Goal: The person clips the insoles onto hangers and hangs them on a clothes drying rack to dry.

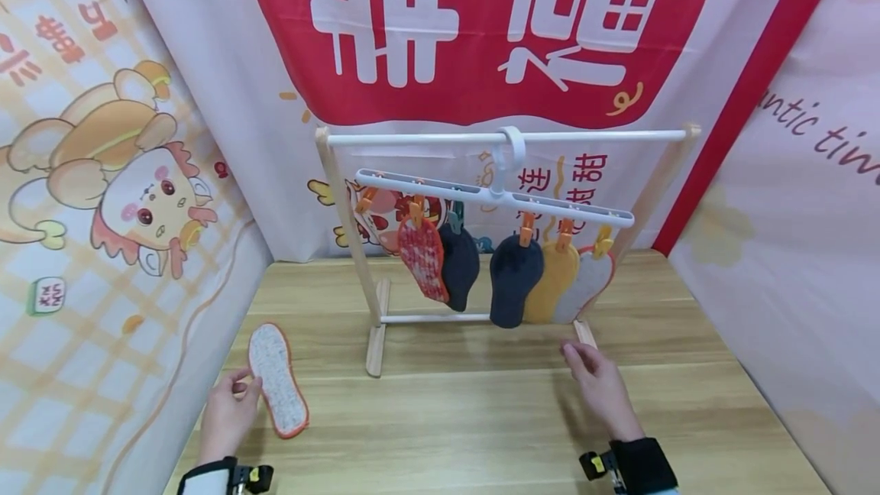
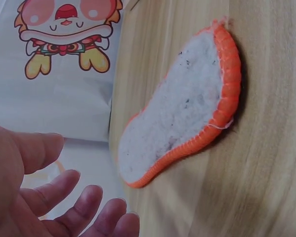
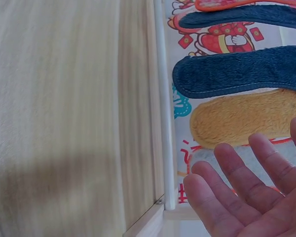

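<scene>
A grey insole with an orange stitched edge point(image 1: 278, 380) lies flat on the wooden table at the left. Beside its left edge is my left hand point(image 1: 230, 415), fingers loosely bent; the left wrist view shows a gap between them and the insole. My right hand point(image 1: 601, 388) is low in front of the rack's right foot, holding nothing, its relaxed fingers spread in the right wrist view. Behind it hang a grey insole with a red edge point(image 1: 590, 285), a yellow insole point(image 1: 552, 281) and a navy insole point(image 1: 512, 281).
A white clip hanger point(image 1: 426, 185) hooks over the top bar of a rack point(image 1: 412, 139). Orange, yellow and dark clips line it. Further left hang a red-and-white insole point(image 1: 425, 258) and another dark insole point(image 1: 461, 270). Printed cloth walls enclose the table point(image 1: 447, 418).
</scene>
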A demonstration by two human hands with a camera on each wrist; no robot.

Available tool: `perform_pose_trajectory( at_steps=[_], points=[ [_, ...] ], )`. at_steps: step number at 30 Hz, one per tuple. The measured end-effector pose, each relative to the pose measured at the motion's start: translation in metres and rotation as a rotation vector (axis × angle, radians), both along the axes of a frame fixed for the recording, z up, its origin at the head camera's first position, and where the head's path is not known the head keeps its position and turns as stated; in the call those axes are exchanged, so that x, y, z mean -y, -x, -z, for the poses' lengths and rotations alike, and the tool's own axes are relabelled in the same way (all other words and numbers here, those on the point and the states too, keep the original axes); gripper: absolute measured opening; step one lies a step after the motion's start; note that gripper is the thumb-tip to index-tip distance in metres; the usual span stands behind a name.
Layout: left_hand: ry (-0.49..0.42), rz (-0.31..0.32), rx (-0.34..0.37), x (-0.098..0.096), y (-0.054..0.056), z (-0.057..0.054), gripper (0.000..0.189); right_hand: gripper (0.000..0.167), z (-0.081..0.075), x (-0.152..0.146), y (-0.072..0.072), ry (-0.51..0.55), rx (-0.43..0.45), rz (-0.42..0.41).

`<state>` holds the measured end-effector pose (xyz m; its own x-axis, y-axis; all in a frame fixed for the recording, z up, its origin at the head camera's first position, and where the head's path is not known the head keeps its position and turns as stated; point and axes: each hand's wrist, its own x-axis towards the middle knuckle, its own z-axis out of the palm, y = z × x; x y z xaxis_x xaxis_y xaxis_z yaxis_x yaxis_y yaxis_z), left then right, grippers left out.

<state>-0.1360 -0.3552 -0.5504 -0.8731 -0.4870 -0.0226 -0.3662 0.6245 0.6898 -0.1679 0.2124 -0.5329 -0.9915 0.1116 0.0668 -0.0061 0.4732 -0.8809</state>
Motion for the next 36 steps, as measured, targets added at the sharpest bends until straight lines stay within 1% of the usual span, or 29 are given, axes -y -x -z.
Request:
perform_pose_trajectory(
  at_steps=[5,10,13,16,19,21,24,27,30,33,36],
  points=[
    [0.000,0.001,0.051,0.005,0.009,0.004,0.059,0.044,0.004,-0.004,-0.003,-0.015,0.016,0.015],
    [-0.001,0.018,0.113,0.010,0.024,0.008,0.068,0.041,0.006,-0.006,-0.004,-0.014,0.010,0.026],
    [-0.027,0.062,0.135,0.014,0.032,0.011,0.072,0.040,0.007,-0.008,-0.004,-0.023,-0.002,0.029],
    [-0.035,0.120,0.152,0.018,0.039,0.015,0.075,0.039,0.007,-0.008,-0.004,-0.024,-0.017,0.029],
    [-0.020,0.163,0.170,0.021,0.046,0.017,0.076,0.038,0.007,-0.009,-0.004,-0.023,-0.028,0.028],
    [-0.005,0.175,0.171,0.023,0.050,0.018,0.074,0.037,0.008,-0.009,-0.004,-0.021,-0.031,0.029],
    [0.007,0.156,0.165,0.024,0.057,0.020,0.070,0.037,0.009,-0.009,-0.004,-0.023,-0.033,0.030],
    [0.007,0.109,0.175,0.025,0.064,0.024,0.067,0.036,0.009,-0.009,-0.004,-0.028,-0.038,0.030],
    [0.021,0.077,0.191,0.025,0.069,0.026,0.067,0.034,0.010,-0.010,-0.004,-0.036,-0.037,0.028],
    [0.023,0.063,0.214,0.025,0.075,0.026,0.071,0.035,0.009,-0.010,-0.005,-0.036,-0.024,0.028],
    [0.020,0.070,0.235,0.025,0.080,0.026,0.079,0.037,0.009,-0.010,-0.005,-0.032,-0.009,0.026]
  ],
)
